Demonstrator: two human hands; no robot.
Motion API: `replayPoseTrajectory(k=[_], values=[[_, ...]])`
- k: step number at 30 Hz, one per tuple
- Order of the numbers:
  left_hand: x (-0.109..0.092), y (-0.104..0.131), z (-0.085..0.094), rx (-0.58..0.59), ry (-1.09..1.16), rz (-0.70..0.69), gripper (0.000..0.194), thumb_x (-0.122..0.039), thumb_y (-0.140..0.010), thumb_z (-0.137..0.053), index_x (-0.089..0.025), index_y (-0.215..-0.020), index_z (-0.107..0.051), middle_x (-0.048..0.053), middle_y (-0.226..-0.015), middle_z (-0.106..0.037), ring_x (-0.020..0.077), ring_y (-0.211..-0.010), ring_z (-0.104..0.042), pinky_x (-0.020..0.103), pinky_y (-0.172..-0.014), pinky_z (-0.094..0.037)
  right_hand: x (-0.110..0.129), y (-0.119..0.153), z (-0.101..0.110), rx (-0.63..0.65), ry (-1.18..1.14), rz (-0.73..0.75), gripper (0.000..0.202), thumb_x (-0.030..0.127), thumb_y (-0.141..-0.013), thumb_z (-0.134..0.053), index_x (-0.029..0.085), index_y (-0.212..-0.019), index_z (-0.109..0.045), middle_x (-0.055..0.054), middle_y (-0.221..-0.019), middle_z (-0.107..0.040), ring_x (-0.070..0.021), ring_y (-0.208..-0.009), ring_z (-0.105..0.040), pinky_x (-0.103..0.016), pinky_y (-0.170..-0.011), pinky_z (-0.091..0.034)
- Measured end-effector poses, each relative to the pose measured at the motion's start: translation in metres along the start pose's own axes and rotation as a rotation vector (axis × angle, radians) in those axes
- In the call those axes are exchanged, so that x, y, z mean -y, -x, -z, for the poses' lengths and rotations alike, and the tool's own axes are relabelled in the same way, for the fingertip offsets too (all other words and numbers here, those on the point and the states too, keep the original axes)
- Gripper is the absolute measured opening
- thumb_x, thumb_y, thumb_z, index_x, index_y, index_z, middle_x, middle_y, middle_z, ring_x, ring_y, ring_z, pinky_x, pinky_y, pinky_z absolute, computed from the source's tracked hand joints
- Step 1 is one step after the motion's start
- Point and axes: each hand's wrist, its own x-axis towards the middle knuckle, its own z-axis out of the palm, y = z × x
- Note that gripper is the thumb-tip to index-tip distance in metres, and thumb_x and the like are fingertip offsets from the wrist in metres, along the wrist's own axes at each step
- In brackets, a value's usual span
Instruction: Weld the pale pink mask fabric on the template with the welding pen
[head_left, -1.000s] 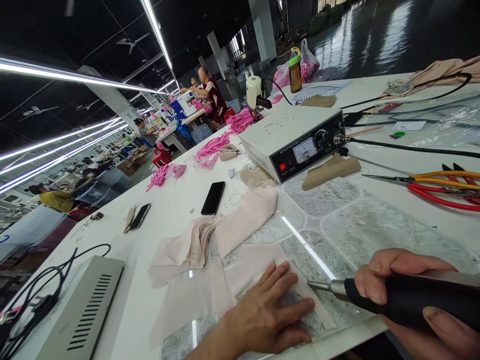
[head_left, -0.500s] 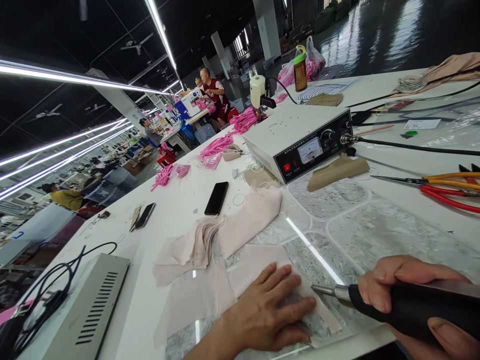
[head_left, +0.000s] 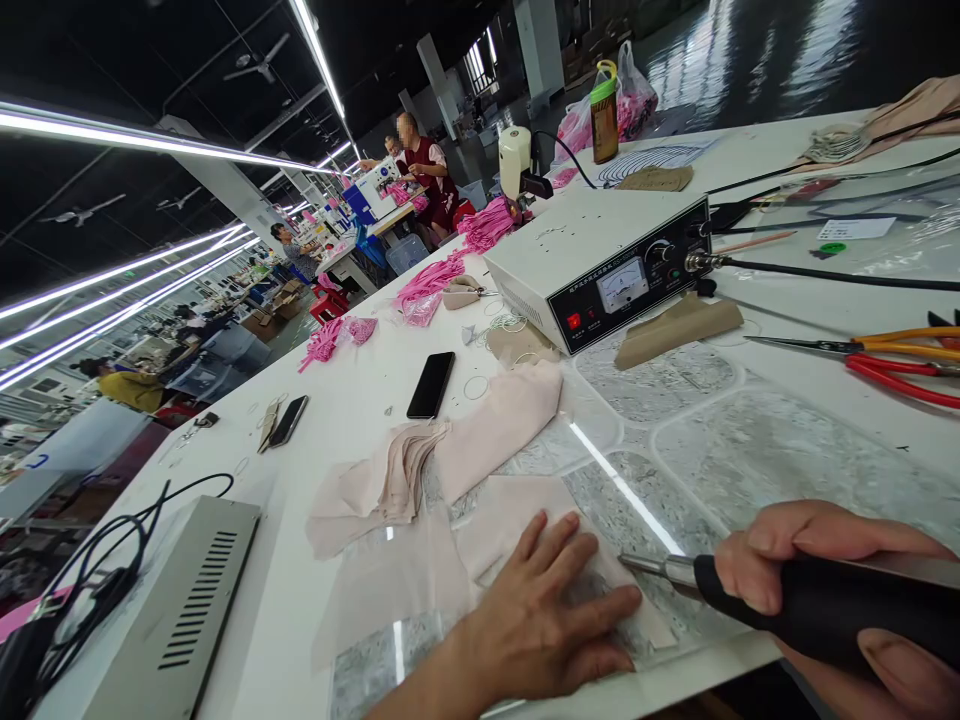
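Observation:
My left hand lies flat with fingers spread, pressing a pale pink fabric piece onto the clear sheet over a marbled grey surface. My right hand wraps round the black handle of an ultrasonic cutter. Its narrow metal tip points left and meets the fabric's right edge, just beyond my left fingers. A narrow fabric strip extends from near the tip toward the table's front edge. A ruffled stack of pink pieces and another fabric piece lie farther back. My left palm hides part of the fabric.
A control box with a dial stands behind, its black cable running right. Pliers lie at right. Two phones, pink straps and a bottle are farther back. A vented metal box stands left. People work beyond.
The view has tipped slightly, so the table appears higher. The cutter's tip has shifted a little left along the fabric edge. My left hand stays on the fabric, its thumb side slightly farther right.

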Motion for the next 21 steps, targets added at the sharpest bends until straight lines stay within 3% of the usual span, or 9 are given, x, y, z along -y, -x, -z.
replayPoseTrajectory(k=[3, 7, 10, 21], values=[[-0.001, 0.001, 0.0, 0.012, -0.008, 0.0, 0.051, -0.062, -0.089, -0.049, -0.034, -0.132, -0.05, 0.009, -0.132, -0.048, 0.0326, -0.136, -0.035, 0.054, -0.11, -0.03, 0.005, -0.003, 0.0, -0.004, 0.007, 0.003, 0.038, 0.042, -0.053, -0.074, 0.041, -0.086, -0.055, -0.005, -0.082, -0.047, -0.0322, -0.067, -0.056, -0.049, -0.048, -0.048], [-0.003, 0.001, 0.001, 0.008, -0.006, 0.004, 0.053, -0.065, -0.088, -0.048, -0.034, -0.132, -0.05, 0.01, -0.131, -0.048, 0.0332, -0.137, -0.034, 0.055, -0.11, -0.03, 0.012, -0.001, -0.014, 0.023, -0.031, 0.082, 0.023, 0.038, -0.073, -0.06, 0.037, -0.095, -0.055, -0.006, -0.08, -0.047, -0.0279, -0.062, -0.053, -0.047, -0.049, -0.049], [-0.003, 0.001, 0.0, -0.003, -0.005, 0.002, 0.055, -0.066, -0.087, -0.048, -0.034, -0.132, -0.05, 0.01, -0.132, -0.047, 0.0335, -0.137, -0.034, 0.055, -0.109, -0.03, 0.013, -0.003, -0.021, 0.017, -0.094, 0.142, 0.021, 0.037, -0.079, -0.051, 0.032, -0.099, -0.055, -0.006, -0.077, -0.046, -0.0264, -0.058, -0.051, -0.043, -0.045, -0.046], [-0.008, 0.0, 0.004, 0.009, -0.004, 0.035, 0.052, -0.066, -0.088, -0.046, -0.038, -0.132, -0.05, 0.009, -0.132, -0.047, 0.0329, -0.139, -0.031, 0.055, -0.11, -0.029, -0.005, -0.013, 0.011, 0.074, -0.033, -0.003, 0.043, 0.053, -0.054, -0.073, 0.04, -0.091, -0.055, -0.006, -0.077, -0.046, -0.0307, -0.065, -0.053, -0.047, -0.048, -0.048]])
